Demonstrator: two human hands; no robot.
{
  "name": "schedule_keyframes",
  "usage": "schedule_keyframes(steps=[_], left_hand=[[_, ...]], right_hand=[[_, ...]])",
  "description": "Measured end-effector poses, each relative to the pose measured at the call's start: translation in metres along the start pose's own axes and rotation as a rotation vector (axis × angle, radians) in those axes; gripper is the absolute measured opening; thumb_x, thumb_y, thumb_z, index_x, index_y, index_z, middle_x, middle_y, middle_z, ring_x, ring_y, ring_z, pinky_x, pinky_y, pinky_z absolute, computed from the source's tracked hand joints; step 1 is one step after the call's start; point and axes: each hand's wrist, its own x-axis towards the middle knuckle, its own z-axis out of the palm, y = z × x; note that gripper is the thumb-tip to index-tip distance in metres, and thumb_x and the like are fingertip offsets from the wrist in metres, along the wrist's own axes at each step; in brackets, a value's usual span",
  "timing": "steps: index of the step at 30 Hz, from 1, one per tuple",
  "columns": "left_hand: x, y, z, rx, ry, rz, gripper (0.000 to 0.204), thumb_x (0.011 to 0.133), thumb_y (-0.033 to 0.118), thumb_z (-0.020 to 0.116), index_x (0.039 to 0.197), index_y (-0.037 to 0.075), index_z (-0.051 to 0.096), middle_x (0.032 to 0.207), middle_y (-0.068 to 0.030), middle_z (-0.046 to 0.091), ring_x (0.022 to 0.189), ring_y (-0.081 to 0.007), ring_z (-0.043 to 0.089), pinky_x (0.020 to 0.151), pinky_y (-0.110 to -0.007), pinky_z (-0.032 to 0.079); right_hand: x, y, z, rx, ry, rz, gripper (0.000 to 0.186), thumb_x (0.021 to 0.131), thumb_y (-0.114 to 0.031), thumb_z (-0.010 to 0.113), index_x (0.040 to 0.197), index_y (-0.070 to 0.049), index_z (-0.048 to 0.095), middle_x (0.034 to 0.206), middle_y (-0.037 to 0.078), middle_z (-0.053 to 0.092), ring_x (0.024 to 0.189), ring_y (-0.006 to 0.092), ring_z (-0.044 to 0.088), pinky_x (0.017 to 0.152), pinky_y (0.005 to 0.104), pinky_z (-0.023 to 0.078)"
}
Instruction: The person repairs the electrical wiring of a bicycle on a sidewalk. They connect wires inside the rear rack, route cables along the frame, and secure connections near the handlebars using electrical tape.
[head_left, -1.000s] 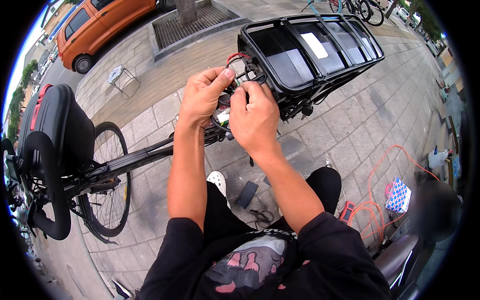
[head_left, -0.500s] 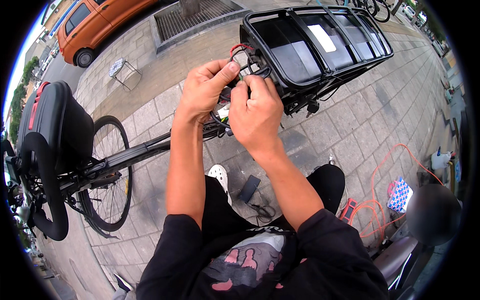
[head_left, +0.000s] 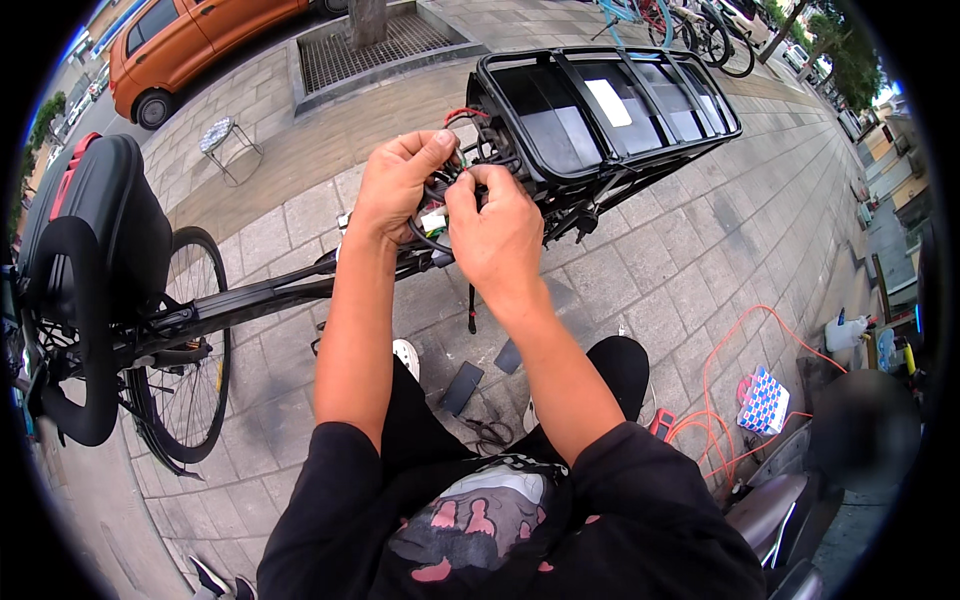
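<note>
Wearing a black shirt (head_left: 510, 530), its chest lettering too bent to read, the person is leaning over two busy hands. Between the left hand (head_left: 400, 180) and right hand (head_left: 495, 225), one white connector (head_left: 433, 221) is sitting. Just beyond it, both thumbs and forefingers are pinching thin wires (head_left: 463, 160), dark with a bit of green, too tangled to count. Past the right hand, one black rack (head_left: 583, 105) is bearing one white label (head_left: 609, 102). Far beyond the left hand, one stool (head_left: 218, 134) and one orange car (head_left: 200, 45) are standing.
</note>
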Motion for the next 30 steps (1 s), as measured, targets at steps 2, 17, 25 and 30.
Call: schedule_keyframes(steps=[2,17,25,30], left_hand=[[-0.001,0.000,0.000,-0.010,-0.009,-0.018,0.025,0.105,0.030,0.075,0.109,0.005,0.076,0.086,0.0020,0.071,0.068,-0.0052,0.060,0.059,-0.023,0.048],[-0.003,0.013,-0.005,0.075,-0.158,-0.028,0.033,0.093,0.008,0.084,0.122,-0.002,0.071,0.104,-0.0057,0.078,0.090,-0.0106,0.071,0.081,-0.027,0.057],[-0.003,0.012,-0.008,-0.026,-0.160,-0.070,0.037,0.094,0.005,0.081,0.127,-0.005,0.069,0.107,-0.0097,0.079,0.094,-0.0142,0.075,0.086,-0.030,0.061],[-0.001,0.007,-0.014,-0.055,-0.224,-0.046,0.031,0.098,0.008,0.077,0.125,-0.004,0.071,0.106,-0.0096,0.078,0.092,-0.0144,0.075,0.085,-0.029,0.061]], right_hand=[[-0.003,0.000,0.000,-0.010,0.007,-0.003,0.030,0.102,-0.027,0.062,0.110,0.001,0.072,0.101,0.026,0.074,0.094,0.0475,0.071,0.086,0.0548,0.056],[-0.008,0.006,-0.006,0.048,0.003,-0.111,0.030,0.110,-0.021,0.057,0.119,0.003,0.072,0.089,0.020,0.075,0.080,0.0329,0.075,0.076,0.0432,0.057],[-0.014,-0.009,-0.019,0.067,-0.102,0.006,0.033,0.111,-0.022,0.052,0.124,0.004,0.069,0.100,0.030,0.075,0.094,0.0514,0.073,0.082,0.0549,0.057],[-0.014,-0.011,-0.020,0.066,-0.098,0.011,0.031,0.111,-0.023,0.053,0.123,0.001,0.070,0.094,0.029,0.075,0.091,0.0513,0.073,0.079,0.0559,0.057]])
